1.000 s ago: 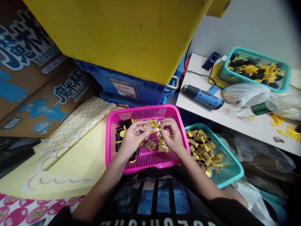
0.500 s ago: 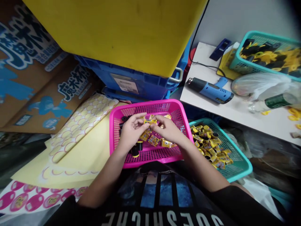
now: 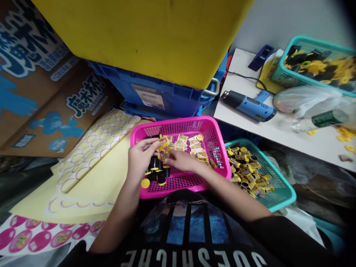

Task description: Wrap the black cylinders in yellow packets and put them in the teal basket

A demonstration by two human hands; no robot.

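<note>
A pink plastic mesh basket (image 3: 180, 126) sits on my lap, holding several small yellow foil packets (image 3: 183, 142) and several black cylinders with yellow caps (image 3: 157, 170). My left hand (image 3: 140, 157) is at the basket's left side, its fingertips at a yellow packet (image 3: 164, 144). I cannot tell whether it grips that packet. My right hand (image 3: 180, 160) lies across the basket with its fingers apart, its fingertips close to the black cylinders. It holds nothing visible.
A teal mesh basket (image 3: 280, 189) of capped cylinders and packets sits right of the pink one. Sheets of round stickers (image 3: 94, 148) lie left. Above stand blue crates (image 3: 155, 98) under a yellow bin, and a blue heat gun (image 3: 250, 105) lies on a white table.
My hands have separated from the packet they held together at the basket's middle. The right hand has moved left and down, and more packets now show in the basket.
</note>
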